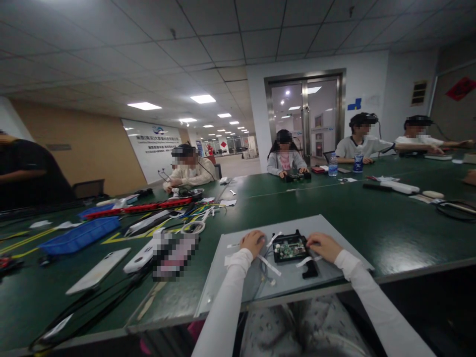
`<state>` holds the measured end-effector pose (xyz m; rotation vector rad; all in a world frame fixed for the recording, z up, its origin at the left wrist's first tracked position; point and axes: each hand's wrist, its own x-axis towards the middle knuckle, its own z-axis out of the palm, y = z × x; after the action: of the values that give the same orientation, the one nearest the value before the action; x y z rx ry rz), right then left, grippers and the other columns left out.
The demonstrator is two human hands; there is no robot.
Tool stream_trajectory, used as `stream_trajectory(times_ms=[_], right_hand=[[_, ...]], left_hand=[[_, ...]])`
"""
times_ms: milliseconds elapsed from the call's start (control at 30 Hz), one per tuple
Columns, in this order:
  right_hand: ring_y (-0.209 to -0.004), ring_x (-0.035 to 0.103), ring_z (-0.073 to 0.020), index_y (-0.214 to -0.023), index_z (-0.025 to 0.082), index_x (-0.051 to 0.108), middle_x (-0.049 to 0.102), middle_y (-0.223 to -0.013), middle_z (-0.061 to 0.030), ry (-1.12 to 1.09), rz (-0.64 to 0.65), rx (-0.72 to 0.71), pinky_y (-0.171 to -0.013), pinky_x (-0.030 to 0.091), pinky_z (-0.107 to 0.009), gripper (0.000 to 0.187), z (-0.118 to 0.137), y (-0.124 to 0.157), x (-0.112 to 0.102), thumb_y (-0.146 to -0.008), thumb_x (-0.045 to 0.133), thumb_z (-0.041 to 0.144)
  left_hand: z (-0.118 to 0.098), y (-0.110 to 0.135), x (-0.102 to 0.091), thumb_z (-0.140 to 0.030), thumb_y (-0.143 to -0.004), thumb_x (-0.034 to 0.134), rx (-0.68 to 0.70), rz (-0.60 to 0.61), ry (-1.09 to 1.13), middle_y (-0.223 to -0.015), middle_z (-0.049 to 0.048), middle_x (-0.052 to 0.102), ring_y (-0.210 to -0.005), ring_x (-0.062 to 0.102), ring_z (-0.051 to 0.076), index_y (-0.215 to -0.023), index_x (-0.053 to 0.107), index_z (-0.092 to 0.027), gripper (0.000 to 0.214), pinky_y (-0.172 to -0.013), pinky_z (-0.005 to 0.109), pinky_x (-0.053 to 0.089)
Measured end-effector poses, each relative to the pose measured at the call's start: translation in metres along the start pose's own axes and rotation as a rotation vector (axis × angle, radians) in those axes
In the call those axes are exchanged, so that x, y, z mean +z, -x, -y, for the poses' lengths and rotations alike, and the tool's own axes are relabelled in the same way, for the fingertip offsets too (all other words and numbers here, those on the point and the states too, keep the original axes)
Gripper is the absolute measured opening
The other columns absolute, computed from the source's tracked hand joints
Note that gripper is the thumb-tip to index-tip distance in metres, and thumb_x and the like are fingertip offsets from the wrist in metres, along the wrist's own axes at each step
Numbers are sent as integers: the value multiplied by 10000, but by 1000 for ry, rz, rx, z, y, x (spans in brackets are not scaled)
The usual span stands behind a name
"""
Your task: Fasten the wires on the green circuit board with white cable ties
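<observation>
lower centre: left hand (253, 243) and right hand (324, 247) flank the open device (289, 248); fingers' (261, 240) hold cannot be told. a slip might tear the white strips (269, 265).

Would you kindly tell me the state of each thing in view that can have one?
Black device: open, circuit board exposed, flat on the grey mat.
Left hand: curled, at the device's left edge.
Right hand: at the device's right edge, grip unclear.
Water bottle: upright.
Glass doors: shut.
Ceiling lights: on.
</observation>
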<state>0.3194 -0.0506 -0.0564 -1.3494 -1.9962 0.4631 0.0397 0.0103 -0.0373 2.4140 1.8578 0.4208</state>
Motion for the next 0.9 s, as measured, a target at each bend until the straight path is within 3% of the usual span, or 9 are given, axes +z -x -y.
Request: stream_trajectory(times_ms=[133,433,900], right_hand=[[-891,514,-145,-713,178,610,592,-933,-47,-86,-46,-56,-838,350,-264,164,5,16,1,-660,456,156],[-899,530,-156,-606,171,610,589,-963,-48,-275,39,0,-851,362,-280,104,4,25,-6,-633,514,202],[-903,526,-161,-610,180,596,589,-952,-44,-222,26,-52,-853,355,-291,78,5,26,-6,-616,519,170]], left_hand=[[-1,0,0,-336,-768,402,11,-6,0,-1197,-34,449,-1120,355,188,-1043,520,-308,300,-959,348,244],[-3,1,2,-343,-777,389,10,3,-12,-1201,-35,445,-1119,353,183,-1062,511,-311,312,-961,339,247],[-2,1,3,-336,-767,407,12,-6,-4,-1195,-36,453,-1124,351,184,-1056,518,-306,311,-962,335,249]])
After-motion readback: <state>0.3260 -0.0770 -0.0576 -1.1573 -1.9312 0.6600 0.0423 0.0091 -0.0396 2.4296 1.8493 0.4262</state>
